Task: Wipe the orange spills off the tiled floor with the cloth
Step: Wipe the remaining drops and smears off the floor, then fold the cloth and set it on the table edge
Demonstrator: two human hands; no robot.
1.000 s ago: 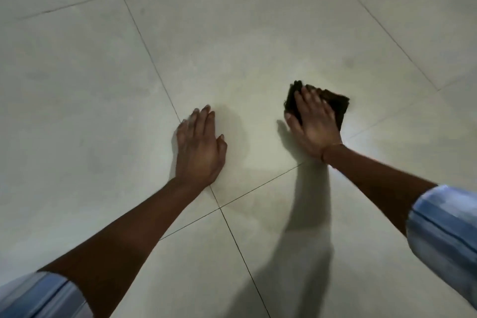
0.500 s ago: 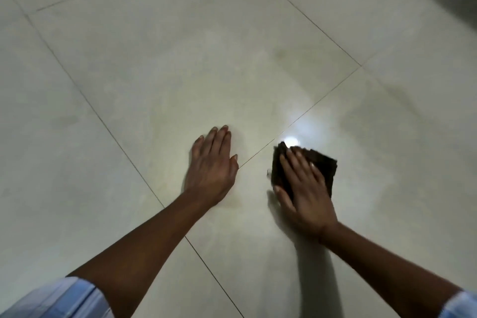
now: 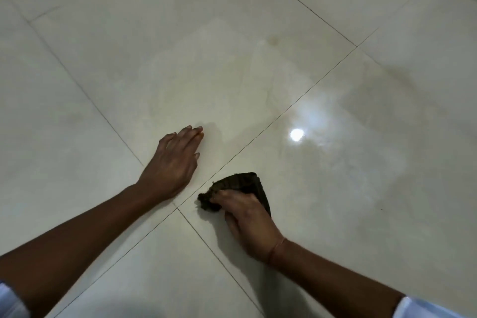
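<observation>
Tiled floor (image 3: 335,214) open across upper and right frame; left hand (image 3: 173,165) flat at centre, obstacle just left of cloth (image 3: 240,182)

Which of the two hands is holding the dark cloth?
The right hand grips the cloth; the left hand lies flat on the floor, empty.

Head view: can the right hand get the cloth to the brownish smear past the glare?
Probably, with a forward lean. Only bare floor lies between the right hand, gripping the cloth, and the smear; the left hand rests off to the side.
</observation>
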